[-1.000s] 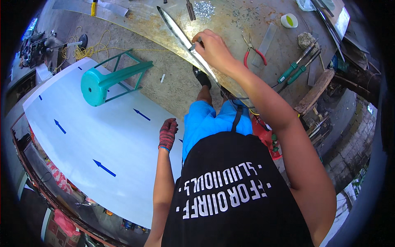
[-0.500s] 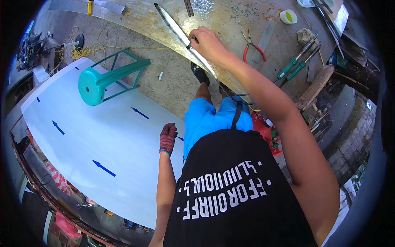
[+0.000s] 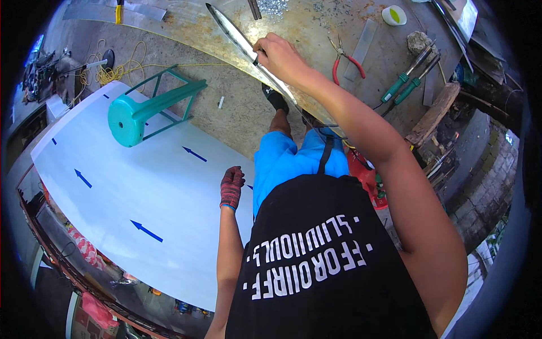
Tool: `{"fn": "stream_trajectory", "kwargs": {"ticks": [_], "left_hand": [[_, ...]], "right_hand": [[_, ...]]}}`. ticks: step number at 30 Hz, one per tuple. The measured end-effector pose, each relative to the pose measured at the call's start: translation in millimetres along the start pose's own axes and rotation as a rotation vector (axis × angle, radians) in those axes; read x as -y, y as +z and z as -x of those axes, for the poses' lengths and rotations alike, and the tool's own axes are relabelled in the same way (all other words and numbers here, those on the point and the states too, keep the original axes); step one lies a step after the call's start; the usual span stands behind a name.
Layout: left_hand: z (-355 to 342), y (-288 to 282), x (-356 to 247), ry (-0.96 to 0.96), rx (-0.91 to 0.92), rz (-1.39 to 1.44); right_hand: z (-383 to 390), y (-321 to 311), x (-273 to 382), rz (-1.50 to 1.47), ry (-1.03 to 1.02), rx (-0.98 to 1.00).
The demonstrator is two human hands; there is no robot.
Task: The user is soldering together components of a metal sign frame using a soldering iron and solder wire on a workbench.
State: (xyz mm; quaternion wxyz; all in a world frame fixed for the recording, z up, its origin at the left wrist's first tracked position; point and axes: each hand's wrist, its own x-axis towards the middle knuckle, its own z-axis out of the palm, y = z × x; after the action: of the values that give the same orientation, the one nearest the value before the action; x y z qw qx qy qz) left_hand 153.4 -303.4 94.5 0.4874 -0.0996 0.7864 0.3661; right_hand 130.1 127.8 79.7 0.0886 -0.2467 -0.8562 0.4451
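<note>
My bare right hand (image 3: 278, 56) is closed, its fingertips pinching the long, tapered, shiny metal strip (image 3: 228, 28) at the near edge of the worktable. A small dark patch shows on the strip under the fingertips; what it is I cannot make out. The strip lies slantwise along the edge, its narrow tip pointing to the far left. My left hand (image 3: 231, 183), in a red and black knitted glove, hangs beside my leg above a white sheet (image 3: 186, 248) with blue arrows. Its fingers are curled, and nothing shows in them.
On the metal-topped worktable (image 3: 316, 34) are red-handled pliers (image 3: 345, 61), a flat metal strip (image 3: 361, 48), a white cup (image 3: 394, 16), a stone (image 3: 419, 43), two green-handled soldering irons (image 3: 401, 87) and small metal bits (image 3: 272, 7). A green stool (image 3: 127, 121) lies tipped over at left, near yellow cord (image 3: 132, 68).
Both hands keep nearly the same pose; the right has shifted slightly to the left along the metal strip. The whole view has moved a little.
</note>
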Motion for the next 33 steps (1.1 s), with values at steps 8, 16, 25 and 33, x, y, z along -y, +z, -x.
{"fn": "stream_trajectory", "kwargs": {"ticks": [8, 16, 25, 33], "left_hand": [[0, -3, 5, -0.014, -0.016, 0.012], [-5, 1, 6, -0.027, -0.01, 0.009], [-1, -3, 9, -0.003, 0.007, -0.01], [-2, 0, 7, -0.014, 0.003, 0.008]], "right_hand": [[18, -11, 9, 0.015, -0.071, -0.06], [42, -2, 6, 0.071, -0.144, -0.112], [47, 3, 4, -0.042, -0.016, -0.171], [49, 8, 0, -0.082, 0.002, -0.259]]}}
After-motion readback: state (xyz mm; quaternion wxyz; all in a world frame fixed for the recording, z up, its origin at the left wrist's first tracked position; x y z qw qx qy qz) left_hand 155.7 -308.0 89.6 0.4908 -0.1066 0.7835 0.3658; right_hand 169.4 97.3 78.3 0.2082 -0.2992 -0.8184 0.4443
